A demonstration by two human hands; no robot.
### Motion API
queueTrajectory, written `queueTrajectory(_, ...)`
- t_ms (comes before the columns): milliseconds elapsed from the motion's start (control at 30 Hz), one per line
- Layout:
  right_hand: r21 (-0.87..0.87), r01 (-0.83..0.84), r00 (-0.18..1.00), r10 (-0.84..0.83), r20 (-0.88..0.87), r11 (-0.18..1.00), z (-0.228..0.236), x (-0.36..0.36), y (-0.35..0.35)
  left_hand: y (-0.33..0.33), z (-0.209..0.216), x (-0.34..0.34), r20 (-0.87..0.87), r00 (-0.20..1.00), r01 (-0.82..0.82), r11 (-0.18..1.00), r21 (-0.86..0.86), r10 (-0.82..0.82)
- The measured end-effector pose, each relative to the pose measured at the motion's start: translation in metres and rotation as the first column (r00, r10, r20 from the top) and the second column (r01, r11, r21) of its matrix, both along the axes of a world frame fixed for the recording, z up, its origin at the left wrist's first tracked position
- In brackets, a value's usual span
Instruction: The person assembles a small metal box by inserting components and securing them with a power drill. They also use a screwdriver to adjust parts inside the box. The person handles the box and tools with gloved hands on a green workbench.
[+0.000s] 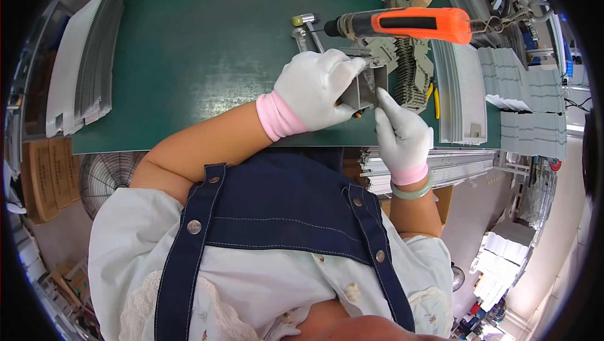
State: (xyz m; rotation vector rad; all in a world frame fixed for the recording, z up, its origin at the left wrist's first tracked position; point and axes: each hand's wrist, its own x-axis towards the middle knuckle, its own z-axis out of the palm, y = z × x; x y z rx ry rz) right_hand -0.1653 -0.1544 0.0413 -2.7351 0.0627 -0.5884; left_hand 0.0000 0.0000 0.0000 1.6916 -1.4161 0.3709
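The left hand (316, 89), in a white glove with a pink cuff, was closed around a gray metal piece (365, 91), which sat between the two hands over the counter (189, 51). The piece was box-shaped, with thin upright walls. The right hand (404, 136), gloved likewise, had its index finger extended against the near right edge of the piece (whether the fingers also pinched it could not be told).

Beyond both hands, an orange and black power screwdriver (420, 24) hung from a hook on its right, bit directed left. A hammer (306, 19) with a yellow-tipped head lay beyond the left hand, near the bit. Just beyond the right hand stood a row of gray metal plates (410, 70); yellow-handled pliers (436, 100) lay to its right. Farther right of that hand was a stack of long pale panels (461, 89). A second stack of white panels (83, 58) stood well to the left of the left hand.
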Motion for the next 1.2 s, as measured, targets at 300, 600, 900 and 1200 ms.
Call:
queueTrajectory(300, 0.430, 0.116, 0.993, -0.110, -0.039, 0.895, -0.020, 0.004, 0.024, 0.001, -0.001, 0.006, -0.003, 1.000, 0.001, 0.999, -0.055, -0.001)
queueTrajectory(600, 0.436, 0.066, 0.995, -0.089, 0.033, 0.897, -0.006, 0.014, 0.017, 0.000, -0.001, 0.005, -0.001, 1.000, 0.003, 0.996, -0.084, -0.003)
queueTrajectory(900, 0.360, 0.069, 0.984, -0.122, 0.128, 0.930, -0.016, 0.003, 0.006, 0.001, 0.000, 0.005, 0.000, 1.000, -0.002, 0.998, -0.061, 0.002)
queueTrajectory(1200, 0.589, -0.074, 0.949, -0.125, 0.290, 0.805, -0.007, 0.005, -0.008, 0.009, 0.027, 0.033, 0.023, 0.992, 0.128, 0.986, -0.109, -0.126)
